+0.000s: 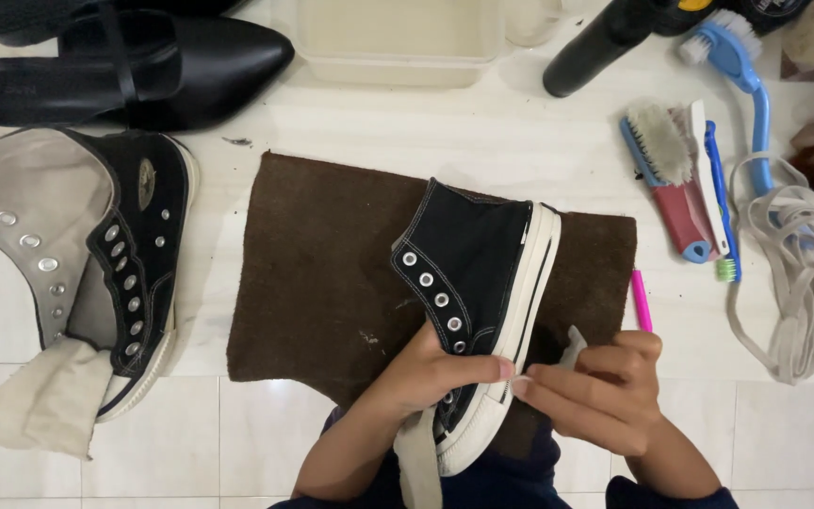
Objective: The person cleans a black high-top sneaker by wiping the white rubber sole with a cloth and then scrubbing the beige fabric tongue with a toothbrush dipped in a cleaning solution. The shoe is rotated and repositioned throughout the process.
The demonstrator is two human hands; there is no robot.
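Observation:
A black high-top canvas sneaker with a white sole and metal eyelets lies on its side on a brown cloth. My left hand grips it near the toe end, thumb across the side. My right hand pinches a small pale tape or lace piece against the white sole edge. A grey strap or lace hangs down from under the shoe.
The matching sneaker, opened out with a pale cloth stuffed in, lies at left. A black flat shoe, a plastic tub, several brushes, a pink pen and a pile of grey laces sit around the cloth.

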